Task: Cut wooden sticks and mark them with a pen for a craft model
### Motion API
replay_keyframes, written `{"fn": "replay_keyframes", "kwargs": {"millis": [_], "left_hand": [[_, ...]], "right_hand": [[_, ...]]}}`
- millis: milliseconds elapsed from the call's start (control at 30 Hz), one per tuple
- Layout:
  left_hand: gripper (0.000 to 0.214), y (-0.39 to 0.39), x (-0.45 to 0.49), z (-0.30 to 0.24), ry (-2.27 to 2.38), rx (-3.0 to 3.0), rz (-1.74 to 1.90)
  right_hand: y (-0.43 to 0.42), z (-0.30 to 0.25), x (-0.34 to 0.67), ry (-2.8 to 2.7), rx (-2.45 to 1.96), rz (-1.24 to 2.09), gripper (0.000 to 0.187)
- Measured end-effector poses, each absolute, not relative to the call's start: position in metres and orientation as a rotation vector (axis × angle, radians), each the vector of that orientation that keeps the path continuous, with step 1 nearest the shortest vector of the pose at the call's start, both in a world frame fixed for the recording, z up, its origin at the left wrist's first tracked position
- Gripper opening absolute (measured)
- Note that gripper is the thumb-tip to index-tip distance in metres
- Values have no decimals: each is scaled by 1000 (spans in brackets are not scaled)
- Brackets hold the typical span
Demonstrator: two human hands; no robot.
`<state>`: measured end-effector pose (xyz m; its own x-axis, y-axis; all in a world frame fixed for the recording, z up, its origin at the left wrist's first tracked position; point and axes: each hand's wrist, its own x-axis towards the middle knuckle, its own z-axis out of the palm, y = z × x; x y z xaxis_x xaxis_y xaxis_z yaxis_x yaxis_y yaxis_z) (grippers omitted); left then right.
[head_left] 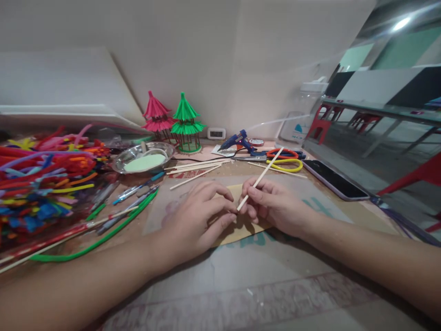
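My right hand (pixel 275 202) pinches a thin wooden stick (pixel 267 173) between thumb and fingers. The stick slants, its upper end pointing up and to the right. Close to its lower end is my left hand (pixel 206 211), fingers curled and thumb drawn in towards the fingertips. Something small and dark shows at those fingertips, too small to name. Under both hands lies a piece of yellowish card (pixel 229 236) on a translucent mat (pixel 193 285). More wooden sticks (pixel 198 175) lie just beyond my left hand.
Colourful pipe cleaners (pixel 48 174) are heaped at left, near a metal dish (pixel 119 163). Behind stand a pink pagoda model (pixel 156 112) and a green pagoda model (pixel 188 122). A blue glue gun (pixel 239 141), scissors (pixel 285 164), a phone (pixel 334 179) and a clear jug (pixel 298 115) are at right.
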<state>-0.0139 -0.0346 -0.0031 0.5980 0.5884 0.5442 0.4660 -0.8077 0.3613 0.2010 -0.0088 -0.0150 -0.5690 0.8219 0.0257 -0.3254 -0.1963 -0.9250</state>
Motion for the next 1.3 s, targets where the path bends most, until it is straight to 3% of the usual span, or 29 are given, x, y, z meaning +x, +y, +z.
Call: {"fn": "replay_keyframes", "kwargs": {"millis": [533,900,1300], "left_hand": [[8,-33,-17,-3,893,2615,1027],[10,-31,-17,-5,868,2683,921],[11,-31,-18,-6,771,2786,860]], "right_hand": [[-11,-15,202,-1358,-560,1866,32],[-33,0,202,-1723,-783,1353,29],[-32,-1,199,-1766,-720,1384,28]]}}
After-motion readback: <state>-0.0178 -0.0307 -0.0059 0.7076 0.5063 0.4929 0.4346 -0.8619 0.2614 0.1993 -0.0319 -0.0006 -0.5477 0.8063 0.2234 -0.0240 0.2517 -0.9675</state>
